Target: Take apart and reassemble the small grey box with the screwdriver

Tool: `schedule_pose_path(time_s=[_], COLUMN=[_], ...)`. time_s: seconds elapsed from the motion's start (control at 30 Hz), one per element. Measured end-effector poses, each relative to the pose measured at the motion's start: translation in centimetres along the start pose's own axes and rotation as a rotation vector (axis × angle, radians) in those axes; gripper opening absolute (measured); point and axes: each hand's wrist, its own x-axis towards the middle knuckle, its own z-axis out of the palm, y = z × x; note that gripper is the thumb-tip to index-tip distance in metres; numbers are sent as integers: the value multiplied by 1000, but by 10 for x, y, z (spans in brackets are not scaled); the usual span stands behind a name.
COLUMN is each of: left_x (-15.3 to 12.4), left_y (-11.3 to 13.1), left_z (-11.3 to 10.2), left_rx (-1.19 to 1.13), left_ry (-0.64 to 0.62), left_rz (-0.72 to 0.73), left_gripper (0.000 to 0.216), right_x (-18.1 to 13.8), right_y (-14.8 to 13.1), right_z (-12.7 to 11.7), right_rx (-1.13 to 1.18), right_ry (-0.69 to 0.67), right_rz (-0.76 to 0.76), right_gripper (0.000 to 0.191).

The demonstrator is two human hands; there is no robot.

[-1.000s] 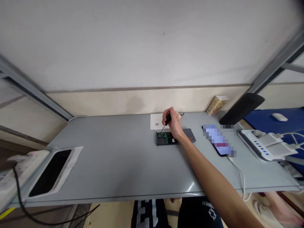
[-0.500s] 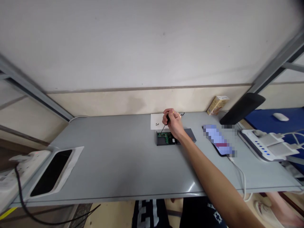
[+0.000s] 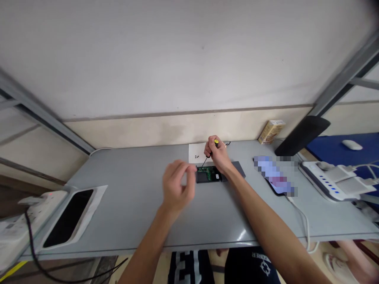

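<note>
A yellow-and-black screwdriver (image 3: 216, 143) is gripped in my right hand (image 3: 217, 154), its thin shaft slanting down to the left. The tip meets the left part of a flat dark device (image 3: 219, 178), where a green circuit board (image 3: 209, 172) lies exposed. My left hand (image 3: 177, 183), slightly blurred, hovers just left of the device with thumb and fingers curled together. Whatever is between those fingertips, if anything, I cannot make out. Behind the device, several tiny dark screws (image 3: 197, 157) rest on a white sheet of paper (image 3: 192, 150), partly covered by my right hand.
Right of the device lies a lit phone (image 3: 274, 177) with a charging cable. A small carton (image 3: 271, 132), a black upright object (image 3: 302, 136) and a power strip (image 3: 325, 183) stand farther right. At the left are a dark-screened phone (image 3: 69, 219) and another power strip (image 3: 44, 211).
My left hand has come into view from below, up to the device's left side. My right hand has tilted slightly, showing the screwdriver's yellow end; its tip stays at the board.
</note>
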Motion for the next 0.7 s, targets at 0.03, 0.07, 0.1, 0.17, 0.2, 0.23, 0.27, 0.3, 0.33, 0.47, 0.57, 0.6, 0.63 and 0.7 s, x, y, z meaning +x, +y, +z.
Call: schedule_pose_path(time_s=[0.03, 0.07, 0.1, 0.17, 0.2, 0.23, 0.27, 0.3, 0.33, 0.47, 0.57, 0.6, 0.63, 0.7], left_x=[5, 11, 16, 26, 29, 32, 33, 34, 34, 33, 32, 31, 31, 31], left_y=[-4, -10, -17, -31, -37, -43, -47, -51, -54, -60, -63, -63, -64, -64], left_z=[8, 18, 28, 44, 50, 54, 57, 58, 58, 56, 56, 56, 56, 56], left_rx=[-5, -10, -13, 1, 23, 39, 39, 23, -8, -115, -141, -151, -157, -157], left_ry=[-30, -76, -134, -244, -274, -292, -307, -318, -331, -367, -374, -375, -374, -374], left_rz=[5, 8, 9, 4, 4, 3, 2, 2, 2, -1, 12, 17, 20, 22], left_gripper=[18, 16, 12, 7, 7, 9, 11, 12, 12, 15, 16, 16, 17, 17], right_x=[0, 1, 0, -1, -2, -3, -3, -4, -4, -2, -2, -2, -3, -4], right_y=[0, -1, -2, -4, -5, -6, -6, -6, -5, -5, -6, -7, -7, -5], right_z=[0, 0, 0, -1, -2, -2, -3, -3, -3, -1, 0, 0, 0, 0], right_rx=[21, 45, 65, 92, 98, 102, 107, 114, 120, 115, 89, 72, 55, 28], right_ry=[-10, -22, -37, -69, -89, -113, -137, -155, -164, -144, -118, -111, -104, -89], right_rz=[9, 31, 61, 109, 115, 114, 112, 110, 111, 113, 96, 82, 66, 48], right_gripper=[40, 42, 44, 39, 35, 31, 29, 28, 28, 32, 32, 32, 32, 35])
